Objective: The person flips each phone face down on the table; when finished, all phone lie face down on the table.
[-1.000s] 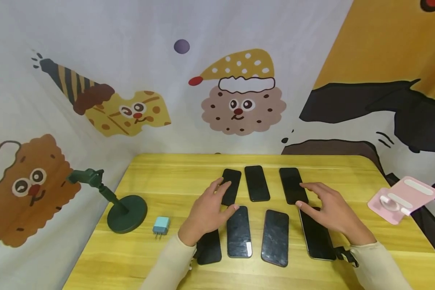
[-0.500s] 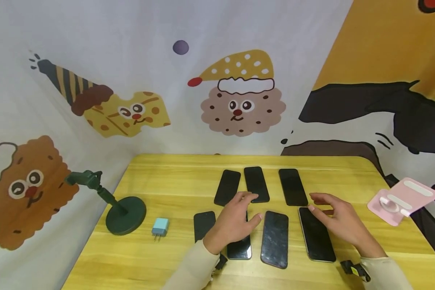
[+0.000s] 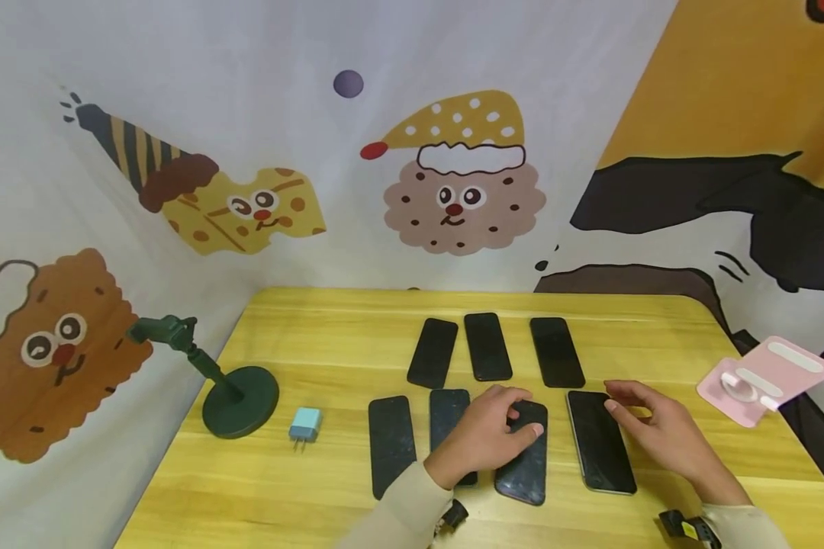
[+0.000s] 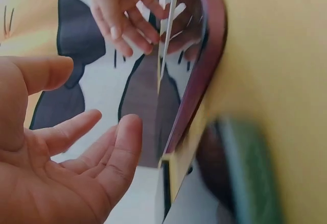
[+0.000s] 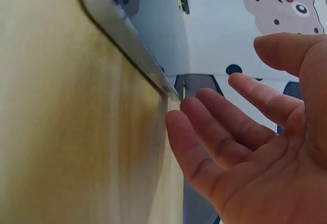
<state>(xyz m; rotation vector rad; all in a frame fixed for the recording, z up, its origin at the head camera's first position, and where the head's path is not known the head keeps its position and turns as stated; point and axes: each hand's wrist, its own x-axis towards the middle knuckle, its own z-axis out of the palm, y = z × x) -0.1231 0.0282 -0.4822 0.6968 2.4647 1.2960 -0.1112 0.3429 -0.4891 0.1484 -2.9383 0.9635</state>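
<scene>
Several dark smartphones lie flat on the yellow wooden table point(image 3: 329, 343) in two rows. My left hand point(image 3: 490, 435) hovers over the front row, its fingers loosely bent above a phone with a smudged screen point(image 3: 522, 476). It partly hides the phone to the left point(image 3: 448, 412). In the left wrist view the fingers point(image 4: 125, 157) hold nothing and stand apart from the phone edge. My right hand point(image 3: 666, 431) is beside the rightmost front phone point(image 3: 600, 446), fingertips close to its upper right edge. The right wrist view shows its fingers point(image 5: 235, 132) spread, with nothing between them.
Three phones form the back row, including the right one point(image 3: 557, 352). At the left stand a dark green phone stand point(image 3: 240, 400) and a blue plug charger point(image 3: 305, 425). A pink folding stand point(image 3: 762, 377) is at the right edge. A printed cloth point(image 3: 357, 229) hangs behind the table.
My left hand has moved right from the left phones to above the smudged phone in the front row. The right hand has drawn slightly right and toward me. The phones look unmoved.
</scene>
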